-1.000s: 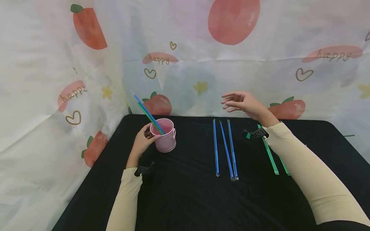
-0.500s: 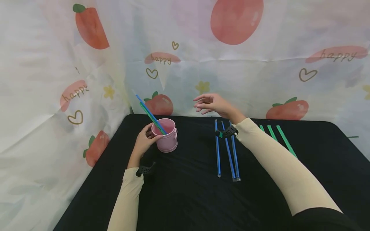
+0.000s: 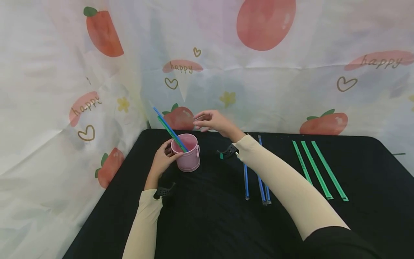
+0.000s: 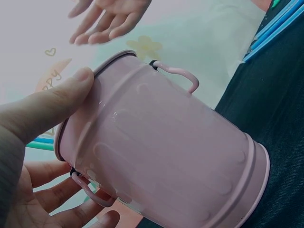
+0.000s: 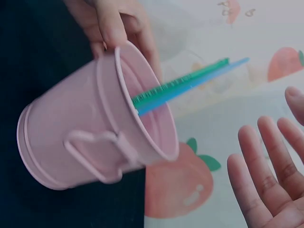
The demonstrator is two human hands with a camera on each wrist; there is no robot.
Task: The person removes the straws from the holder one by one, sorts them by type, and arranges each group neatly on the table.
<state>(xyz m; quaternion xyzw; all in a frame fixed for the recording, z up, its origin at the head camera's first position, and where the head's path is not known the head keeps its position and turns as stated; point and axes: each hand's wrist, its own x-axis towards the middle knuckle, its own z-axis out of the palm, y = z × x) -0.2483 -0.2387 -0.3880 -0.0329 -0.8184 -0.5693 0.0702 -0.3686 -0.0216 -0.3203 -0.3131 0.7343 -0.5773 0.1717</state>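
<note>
My left hand (image 3: 161,163) grips the pink bucket (image 3: 188,164) at its rim, with the thumb on the near side in the left wrist view. The bucket stands upright on the black table and has small side handles. A green straw (image 5: 190,78) and a blue straw (image 5: 192,90), long and thin, lean out of it together toward the far left. My right hand (image 3: 215,123) hovers just beyond the bucket's right side, fingers spread and nothing in them. Its palm and extended fingers show in the right wrist view, apart from the straws.
Several blue straws (image 3: 247,183) in clear wrappers lie on the table (image 3: 220,216), partly covered by the right sleeve. Farther right lie 3 green straws (image 3: 330,171), side by side. A printed cloth (image 3: 275,86) hangs behind the table and along its left.
My right hand has swept left, from above the straws on the table to near the bucket, uncovering the green ones. My left hand keeps its hold on the bucket.
</note>
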